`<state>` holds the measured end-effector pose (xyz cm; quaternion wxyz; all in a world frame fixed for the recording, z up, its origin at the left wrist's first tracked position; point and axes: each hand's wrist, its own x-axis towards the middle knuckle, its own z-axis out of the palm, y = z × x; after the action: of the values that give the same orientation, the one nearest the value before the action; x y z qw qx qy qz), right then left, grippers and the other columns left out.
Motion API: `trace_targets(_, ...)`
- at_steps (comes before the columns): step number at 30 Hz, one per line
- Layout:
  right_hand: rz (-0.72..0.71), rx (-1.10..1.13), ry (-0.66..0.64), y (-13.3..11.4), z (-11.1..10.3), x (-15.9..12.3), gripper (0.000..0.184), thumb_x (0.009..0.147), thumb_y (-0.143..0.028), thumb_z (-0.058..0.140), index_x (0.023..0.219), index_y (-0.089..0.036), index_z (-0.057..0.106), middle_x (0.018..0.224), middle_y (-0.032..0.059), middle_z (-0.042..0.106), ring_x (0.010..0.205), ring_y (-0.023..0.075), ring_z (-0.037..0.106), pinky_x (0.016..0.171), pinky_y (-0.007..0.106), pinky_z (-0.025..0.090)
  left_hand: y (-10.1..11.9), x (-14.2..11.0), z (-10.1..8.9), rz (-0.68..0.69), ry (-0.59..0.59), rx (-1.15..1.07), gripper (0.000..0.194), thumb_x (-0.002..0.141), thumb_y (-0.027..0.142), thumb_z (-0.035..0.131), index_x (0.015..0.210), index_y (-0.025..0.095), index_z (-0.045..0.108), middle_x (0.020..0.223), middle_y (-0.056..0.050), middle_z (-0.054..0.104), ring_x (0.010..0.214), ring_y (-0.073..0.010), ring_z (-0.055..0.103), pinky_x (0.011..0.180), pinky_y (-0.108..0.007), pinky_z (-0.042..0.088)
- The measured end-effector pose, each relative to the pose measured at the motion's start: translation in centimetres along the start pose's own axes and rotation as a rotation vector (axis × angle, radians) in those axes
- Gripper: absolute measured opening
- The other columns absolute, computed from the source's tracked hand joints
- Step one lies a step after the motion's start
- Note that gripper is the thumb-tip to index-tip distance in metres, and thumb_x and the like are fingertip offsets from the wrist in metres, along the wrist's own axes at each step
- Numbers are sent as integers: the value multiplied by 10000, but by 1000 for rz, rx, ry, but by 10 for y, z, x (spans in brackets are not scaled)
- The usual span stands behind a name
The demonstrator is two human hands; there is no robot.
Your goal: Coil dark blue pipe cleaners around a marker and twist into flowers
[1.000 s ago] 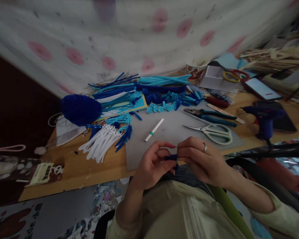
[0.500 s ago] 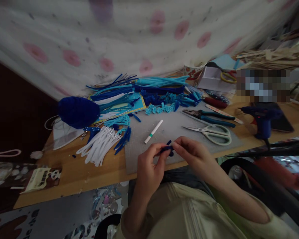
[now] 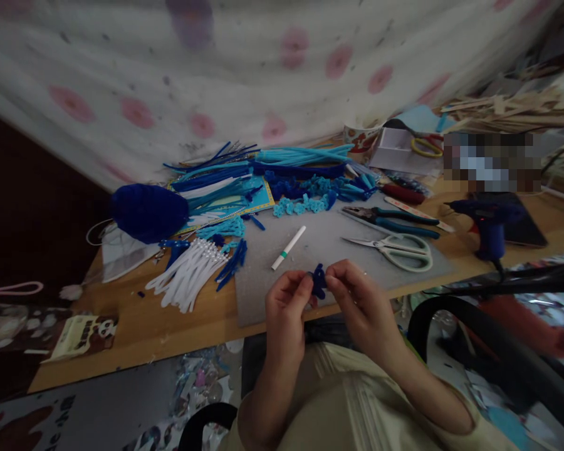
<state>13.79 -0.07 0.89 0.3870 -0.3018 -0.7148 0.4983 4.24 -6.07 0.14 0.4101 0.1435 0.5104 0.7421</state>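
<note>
My left hand (image 3: 286, 307) and my right hand (image 3: 355, 300) meet over the near edge of a grey felt mat (image 3: 329, 247). Both pinch a small dark blue pipe-cleaner piece (image 3: 318, 282) between thumb and fingertips, with its loops bunched between the two hands. A white marker with a green band (image 3: 289, 247) lies on the mat just beyond the hands. Pale green scissors (image 3: 397, 248) and blue-handled pliers (image 3: 395, 218) rest to the right of the hands.
A heap of blue and turquoise pipe cleaners (image 3: 282, 172), a dark blue pompom (image 3: 148, 212) and white beaded strips (image 3: 188, 269) cover the wooden table's left and back. A blue glue gun (image 3: 486, 222) stands at right. A floral cloth (image 3: 263, 69) hangs behind.
Both hands have drawn closer together and the blue piece has gone from a stretched strand to a bunched, looped shape. The view has shifted slightly.
</note>
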Motion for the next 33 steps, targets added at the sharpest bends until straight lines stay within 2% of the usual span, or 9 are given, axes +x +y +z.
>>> trace_targets(4, 356, 406, -222, -2, -4, 4, 381, 863, -535, 560, 715, -185, 536, 629, -9, 460, 589, 132, 417, 543, 263, 357, -3, -1, -4, 96, 64, 16, 215, 713, 363, 775, 748, 170, 688, 672, 17, 665, 619, -94, 592, 599, -190, 472)
trace_targets(7, 483, 539, -248, -6, -7, 8, 410, 784, -567, 641, 705, -175, 552, 632, -8, 466, 577, 123, 406, 540, 262, 350, 1, 0, -7, 139, 21, 155, 182, 755, 345, 745, 780, 169, 702, 707, 5, 697, 651, -103, 630, 624, -197, 501)
trace_targets(10, 470, 476, -232, -7, -10, 11, 414, 774, -570, 655, 700, -172, 570, 635, -7, 480, 579, 119, 398, 540, 258, 337, 8, 1, -8, 75, -49, 164, 188, 734, 315, 760, 828, 163, 705, 756, -13, 734, 623, -110, 656, 614, -215, 531)
trace_targets(14, 452, 412, -205, -5, -10, 10, 442, 782, -600, 632, 686, -175, 560, 606, -22, 463, 559, 113, 390, 528, 256, 329, 11, -3, -7, 46, -47, 181, 209, 686, 235, 786, 860, 158, 699, 798, -35, 760, 694, -139, 697, 665, -235, 556)
trace_targets(19, 427, 372, -205, -2, -11, 9, 474, 806, -611, 598, 632, -176, 529, 558, -46, 408, 521, 96, 335, 500, 248, 294, 6, -10, -5, 338, 34, 508, 120, 778, 202, 704, 894, 175, 717, 877, -51, 757, 796, -158, 697, 746, -268, 553)
trace_targets(21, 413, 359, -196, -3, -11, 10, 463, 809, -600, 603, 641, -173, 544, 564, -45, 408, 525, 97, 339, 498, 244, 297, 4, -10, -4, 410, 54, 545, 125, 794, 206, 692, 911, 178, 724, 910, -58, 759, 826, -166, 701, 771, -280, 554)
trace_targets(24, 371, 393, -110, -2, -6, 7, 395, 791, -567, 651, 737, -181, 582, 628, -32, 473, 557, 105, 410, 526, 233, 361, 1, -8, -1, 322, 65, 443, 169, 782, 218, 706, 940, 160, 728, 934, -77, 772, 831, -183, 722, 764, -292, 575)
trace_targets(28, 276, 427, 53, 6, 9, -3, 364, 760, -507, 715, 951, -226, 588, 839, 16, 610, 729, 152, 566, 651, 258, 478, -7, -8, 4, 251, 127, 315, 173, 760, 225, 716, 914, 150, 740, 936, -82, 779, 862, -202, 730, 799, -312, 584)
trace_targets(33, 130, 210, 141, 9, 13, -8, 167, 866, -379, 626, 839, -215, 620, 769, 21, 590, 703, 162, 562, 625, 264, 464, -8, -11, 6, 189, 81, 220, 210, 765, 257, 711, 951, 162, 738, 960, -75, 773, 888, -200, 722, 809, -306, 574)
